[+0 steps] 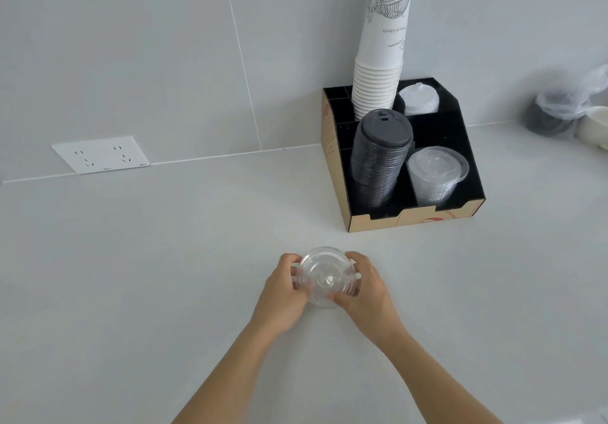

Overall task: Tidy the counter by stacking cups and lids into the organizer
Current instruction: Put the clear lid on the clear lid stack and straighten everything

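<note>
Head view has your left hand (283,295) and right hand (363,287) curled from either side around a short stack of clear lids (325,275), fingers (345,298) pressed on its rim. You hold the stack between your palms over the counter (131,259), its flat tops facing up toward you. Beyond your fingertips, well apart, stands the organizer (332,147).

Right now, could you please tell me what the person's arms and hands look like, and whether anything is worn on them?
Both forearms are bare from the bottom edge of the picture up to the wrists, with no sleeves in view. The left hand and the right hand wear no gloves, and no watch, bracelet or ring shows on either. The fingernails are too small in the picture to judge.
</note>
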`<state>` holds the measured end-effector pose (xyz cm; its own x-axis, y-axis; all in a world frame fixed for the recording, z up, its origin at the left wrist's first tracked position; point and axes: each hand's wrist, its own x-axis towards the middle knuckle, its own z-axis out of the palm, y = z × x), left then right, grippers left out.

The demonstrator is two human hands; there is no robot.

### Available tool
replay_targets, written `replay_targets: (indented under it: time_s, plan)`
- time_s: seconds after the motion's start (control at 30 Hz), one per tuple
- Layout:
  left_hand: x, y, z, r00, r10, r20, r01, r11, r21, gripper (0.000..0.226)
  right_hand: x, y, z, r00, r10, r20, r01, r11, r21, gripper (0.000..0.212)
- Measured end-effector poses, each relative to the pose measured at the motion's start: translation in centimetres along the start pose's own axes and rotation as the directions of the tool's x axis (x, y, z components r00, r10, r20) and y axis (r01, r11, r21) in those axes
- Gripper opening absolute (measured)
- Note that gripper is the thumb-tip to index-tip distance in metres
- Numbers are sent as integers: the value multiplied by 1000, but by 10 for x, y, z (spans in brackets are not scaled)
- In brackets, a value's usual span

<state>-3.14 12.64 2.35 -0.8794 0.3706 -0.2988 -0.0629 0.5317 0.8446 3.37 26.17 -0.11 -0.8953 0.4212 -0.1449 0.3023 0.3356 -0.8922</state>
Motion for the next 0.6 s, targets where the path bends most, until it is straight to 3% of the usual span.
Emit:
replay_targets:
  time_s: [0.17, 0.37, 0.6]
  plan:
    - [3, 12, -2, 999, 30, -22, -32, 996, -84, 29, -3, -7, -9, 996, -22, -82, 26, 999, 48, 53]
    - [10, 50, 18, 992, 122, -40, -126, 978, -168, 35, 0, -22, -49, 959, -36, -281, 75, 989, 129, 30]
    - [25, 122, 68, 927, 372, -40, -373, 908, -190, 57, 35, -27, -133, 895, -50, -443, 150, 970, 194, 28]
